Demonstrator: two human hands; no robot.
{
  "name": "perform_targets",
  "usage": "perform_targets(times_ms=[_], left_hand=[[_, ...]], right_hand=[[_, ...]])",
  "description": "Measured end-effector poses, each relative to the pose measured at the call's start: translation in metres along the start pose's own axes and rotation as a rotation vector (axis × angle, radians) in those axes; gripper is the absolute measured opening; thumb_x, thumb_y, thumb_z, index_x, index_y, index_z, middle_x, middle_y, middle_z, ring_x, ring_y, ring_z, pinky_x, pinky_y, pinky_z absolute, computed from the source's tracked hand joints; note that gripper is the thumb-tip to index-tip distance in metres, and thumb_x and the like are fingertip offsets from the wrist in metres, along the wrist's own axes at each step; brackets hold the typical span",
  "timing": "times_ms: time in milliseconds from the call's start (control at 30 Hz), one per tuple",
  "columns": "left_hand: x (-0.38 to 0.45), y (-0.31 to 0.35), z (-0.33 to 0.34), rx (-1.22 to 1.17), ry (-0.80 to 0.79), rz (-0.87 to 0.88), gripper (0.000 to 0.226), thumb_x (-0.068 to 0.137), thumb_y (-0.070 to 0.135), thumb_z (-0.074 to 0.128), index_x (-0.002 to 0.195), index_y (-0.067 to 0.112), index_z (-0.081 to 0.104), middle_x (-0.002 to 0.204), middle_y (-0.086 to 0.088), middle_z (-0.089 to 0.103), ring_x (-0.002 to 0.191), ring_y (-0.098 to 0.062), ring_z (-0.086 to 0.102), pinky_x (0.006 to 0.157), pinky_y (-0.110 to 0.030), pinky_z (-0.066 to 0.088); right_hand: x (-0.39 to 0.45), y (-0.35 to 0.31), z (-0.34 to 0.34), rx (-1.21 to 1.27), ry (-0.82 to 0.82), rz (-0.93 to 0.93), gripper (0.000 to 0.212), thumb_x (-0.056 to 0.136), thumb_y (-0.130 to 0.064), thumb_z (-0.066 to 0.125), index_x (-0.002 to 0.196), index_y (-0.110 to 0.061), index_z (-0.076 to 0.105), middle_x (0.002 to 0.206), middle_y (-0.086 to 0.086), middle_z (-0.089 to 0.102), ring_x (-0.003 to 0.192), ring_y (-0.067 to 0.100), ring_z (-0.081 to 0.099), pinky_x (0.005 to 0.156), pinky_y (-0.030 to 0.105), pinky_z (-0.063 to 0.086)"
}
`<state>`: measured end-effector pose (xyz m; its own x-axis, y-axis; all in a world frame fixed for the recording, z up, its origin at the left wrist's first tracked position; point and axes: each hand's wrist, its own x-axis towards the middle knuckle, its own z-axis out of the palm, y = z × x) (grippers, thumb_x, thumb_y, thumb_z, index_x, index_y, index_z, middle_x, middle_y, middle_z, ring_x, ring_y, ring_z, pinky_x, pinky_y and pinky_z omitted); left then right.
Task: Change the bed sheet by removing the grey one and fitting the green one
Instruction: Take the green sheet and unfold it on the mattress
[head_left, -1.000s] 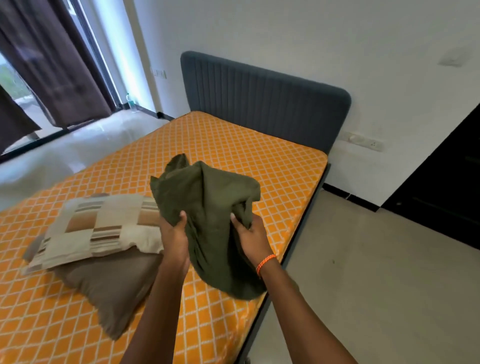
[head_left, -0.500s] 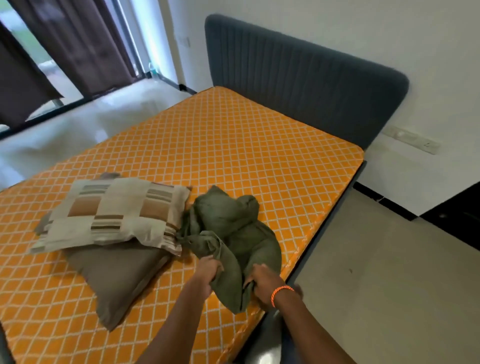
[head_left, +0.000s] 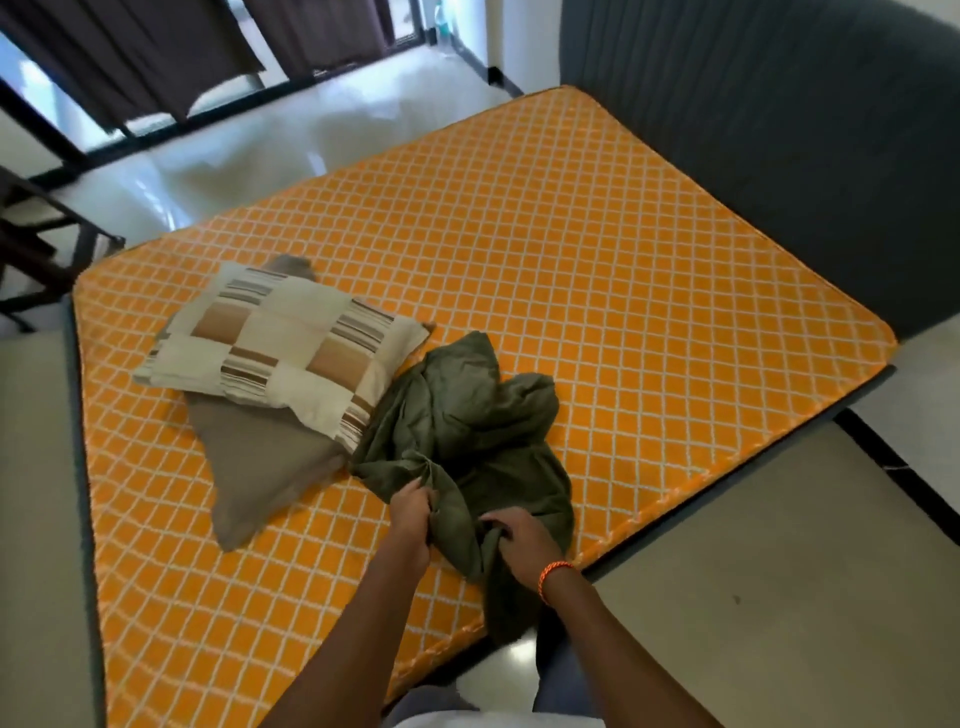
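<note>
We have both hands on the crumpled olive-green cotton bed sheet (head_left: 467, 447). Our left hand (head_left: 413, 517) has its fingers curled round a gathered fold of the cloth, pinching it into a twisted bunch just above the knuckles. Our right hand (head_left: 522, 540), with a thin orange thread bracelet (head_left: 553, 571) on its wrist, has its fingers closed into another fold of the same cloth a little to the right of the left hand. Between the two hands a strip of the sheet runs down, and its tail hangs over the near edge of the orange mattress with its white diamond quilting (head_left: 571, 270).

The rest of the sheet lies heaped on the mattress beyond our hands, rumpled and unspread, near the mattress's near edge. Its left side touches the cream and brown patchwork pillow with striped squares (head_left: 283, 348), which lies on top of a plain taupe pillow (head_left: 260, 473); both rest on the mattress to the left of the sheet. The mattress itself is bare across all we see of it. At its far right end stands the dark grey ribbed upholstered headboard (head_left: 779, 130). Beyond the mattress's far side dark brown curtains (head_left: 156, 47) hang at a window.
</note>
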<state>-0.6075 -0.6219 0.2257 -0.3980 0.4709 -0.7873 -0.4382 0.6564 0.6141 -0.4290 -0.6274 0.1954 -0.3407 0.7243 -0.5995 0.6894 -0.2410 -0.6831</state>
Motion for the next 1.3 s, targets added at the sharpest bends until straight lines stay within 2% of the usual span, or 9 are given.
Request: perform_targets(times_ms=[200,367,633,767,833,900,1000,1133,1300], left_hand=[[0.019,-0.013,0.018,0.114,0.259,0.215,0.026,0.102,0.011,0.064,0.127,0.019,0.07,0.127,-0.008,0.07,0.117,-0.026,0.066,0.102,-0.048,0.057],[0.023,-0.003,0.013,0.512,0.216,0.489,0.041,0.084,-0.003,0.076,0.112,0.027,0.074,0.113,0.005,0.073,0.106,-0.007,0.067,0.083,-0.025,0.059],[0.079,0.03,-0.002,0.663,0.306,0.469,0.018,0.089,0.016,0.064,0.092,0.032,0.071,0.082,0.011,0.076,0.082,-0.008,0.074,0.076,-0.038,0.063],[0.125,0.049,-0.009,1.28,-0.218,0.024,0.025,0.088,0.044,0.069,0.096,0.021,0.074,0.097,-0.006,0.077,0.081,-0.026,0.076,0.08,-0.044,0.064],[0.146,0.051,-0.007,1.217,-0.327,-0.102,0.023,0.098,0.031,0.064,0.1,0.01,0.072,0.093,-0.011,0.077,0.064,-0.029,0.077,0.067,-0.042,0.065],[0.172,0.044,-0.008,1.158,-0.203,-0.028,0.021,0.099,0.024,0.057,0.102,0.01,0.072,0.092,-0.013,0.074,0.063,-0.031,0.076,0.062,-0.044,0.066],[0.21,0.025,-0.014,1.124,-0.038,0.094,0.025,0.096,0.034,0.063,0.115,0.018,0.065,0.112,-0.013,0.07,0.095,-0.034,0.071,0.081,-0.045,0.063],[0.237,-0.007,-0.016,1.093,-0.003,0.098,0.065,0.091,0.06,0.068,0.142,0.023,0.051,0.137,-0.006,0.057,0.121,-0.033,0.061,0.097,-0.049,0.054],[0.259,-0.032,-0.015,1.022,0.064,0.25,0.027,0.095,0.049,0.069,0.107,0.027,0.063,0.121,-0.003,0.051,0.105,-0.028,0.061,0.083,-0.041,0.053]], right_hand=[[0.035,0.029,-0.028,0.029,-0.074,0.051,0.038,0.095,-0.007,0.056,0.128,-0.022,0.069,0.132,0.001,0.066,0.122,0.019,0.06,0.111,0.028,0.044],[0.055,0.031,-0.02,0.047,-0.147,0.032,0.044,0.097,-0.012,0.059,0.137,-0.028,0.061,0.134,0.0,0.064,0.124,0.019,0.059,0.109,0.028,0.044],[0.086,-0.001,0.004,0.137,-0.287,0.045,0.01,0.095,-0.024,0.071,0.104,-0.028,0.068,0.101,-0.006,0.069,0.101,0.014,0.065,0.087,0.027,0.05],[0.101,-0.01,0.014,0.202,-0.263,0.112,0.011,0.096,-0.027,0.067,0.088,-0.031,0.073,0.086,-0.006,0.071,0.09,0.017,0.07,0.076,0.027,0.05],[0.114,-0.013,0.019,0.182,-0.233,0.141,0.01,0.097,-0.025,0.066,0.096,-0.026,0.076,0.09,-0.004,0.073,0.093,0.017,0.07,0.078,0.029,0.053],[0.127,-0.014,0.025,0.152,-0.197,0.166,0.012,0.096,-0.026,0.066,0.101,-0.023,0.077,0.096,-0.003,0.075,0.096,0.014,0.07,0.088,0.034,0.057],[0.145,-0.013,0.036,0.12,-0.166,0.203,0.013,0.096,-0.03,0.066,0.103,-0.027,0.076,0.1,-0.005,0.075,0.098,0.012,0.069,0.093,0.036,0.057],[0.161,-0.01,0.05,0.091,-0.133,0.257,0.016,0.099,-0.028,0.063,0.11,-0.026,0.074,0.105,-0.005,0.074,0.1,0.012,0.068,0.092,0.033,0.056],[0.169,-0.004,0.065,0.046,-0.095,0.301,0.017,0.1,-0.021,0.06,0.106,-0.019,0.076,0.099,0.001,0.074,0.097,0.018,0.069,0.085,0.03,0.054]])
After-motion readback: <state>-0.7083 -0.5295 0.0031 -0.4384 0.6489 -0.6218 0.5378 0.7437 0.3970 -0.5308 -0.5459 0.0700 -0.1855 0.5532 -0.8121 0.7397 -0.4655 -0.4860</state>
